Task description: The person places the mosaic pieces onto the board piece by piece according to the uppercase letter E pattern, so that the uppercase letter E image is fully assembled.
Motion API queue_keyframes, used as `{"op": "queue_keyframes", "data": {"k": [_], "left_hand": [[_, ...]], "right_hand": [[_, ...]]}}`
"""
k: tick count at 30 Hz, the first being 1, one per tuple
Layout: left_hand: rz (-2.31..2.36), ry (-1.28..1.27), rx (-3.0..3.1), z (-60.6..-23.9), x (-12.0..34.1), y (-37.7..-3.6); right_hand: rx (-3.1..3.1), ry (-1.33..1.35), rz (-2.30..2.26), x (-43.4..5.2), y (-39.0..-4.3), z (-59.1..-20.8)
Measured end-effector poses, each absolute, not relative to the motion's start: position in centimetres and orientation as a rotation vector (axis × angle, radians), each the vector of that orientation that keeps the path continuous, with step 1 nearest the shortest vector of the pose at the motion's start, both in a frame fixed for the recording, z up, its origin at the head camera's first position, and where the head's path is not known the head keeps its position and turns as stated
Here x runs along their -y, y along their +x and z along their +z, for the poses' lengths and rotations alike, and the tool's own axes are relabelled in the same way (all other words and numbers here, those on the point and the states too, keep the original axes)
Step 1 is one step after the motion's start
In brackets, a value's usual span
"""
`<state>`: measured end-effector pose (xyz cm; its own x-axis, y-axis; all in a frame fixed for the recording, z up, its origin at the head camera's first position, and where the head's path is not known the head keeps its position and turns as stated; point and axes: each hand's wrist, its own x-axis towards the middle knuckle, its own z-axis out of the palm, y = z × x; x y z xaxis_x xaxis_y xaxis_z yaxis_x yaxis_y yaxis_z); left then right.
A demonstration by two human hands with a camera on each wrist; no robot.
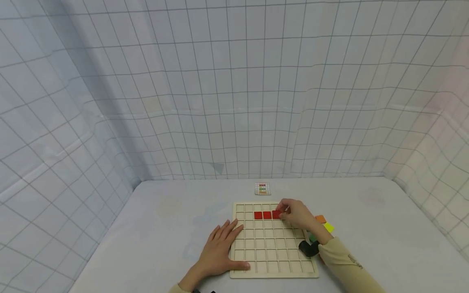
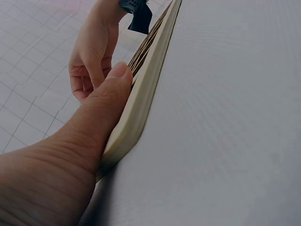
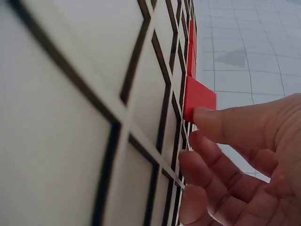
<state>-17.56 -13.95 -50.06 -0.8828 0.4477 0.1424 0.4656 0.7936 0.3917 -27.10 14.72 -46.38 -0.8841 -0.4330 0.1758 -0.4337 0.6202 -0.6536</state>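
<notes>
A pale board [image 1: 260,244] with a grid of square cells lies on the white table. Two red square tiles [image 1: 262,215] sit side by side in its second row from the top. My right hand [image 1: 297,214] pinches a third red tile [image 3: 200,96] between thumb and fingers, beside those two. In the right wrist view this tile is tilted, one edge at the grid and the other raised. My left hand [image 1: 220,249] rests over the board's left edge with fingers spread; its thumb [image 2: 106,96] lies along the near edge.
Loose tiles lie right of the board, partly hidden by the right forearm: orange [image 1: 321,219], yellow [image 1: 329,227] and green [image 1: 312,238]. A small card [image 1: 262,189] with a coloured grid pattern lies beyond the board. Grid-patterned white curtains [image 1: 234,101] surround the table.
</notes>
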Motion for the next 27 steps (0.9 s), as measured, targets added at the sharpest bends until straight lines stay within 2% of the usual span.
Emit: {"op": "queue_keyframes", "data": {"k": [14, 22, 27], "left_hand": [[-0.670, -0.750, 2.933, -50.0, 13.9, -17.5], [-0.663, -0.749, 2.931, -50.1, 13.9, -17.5], [-0.657, -0.740, 2.933, -50.1, 13.9, -17.6]], "right_hand": [[2.894, 0.780, 1.046, -14.9, -26.5, -46.2], [2.824, 1.078, 1.042, -16.3, -26.3, -45.8], [2.818, 1.071, 1.124, -17.7, -24.8, -44.7]]}}
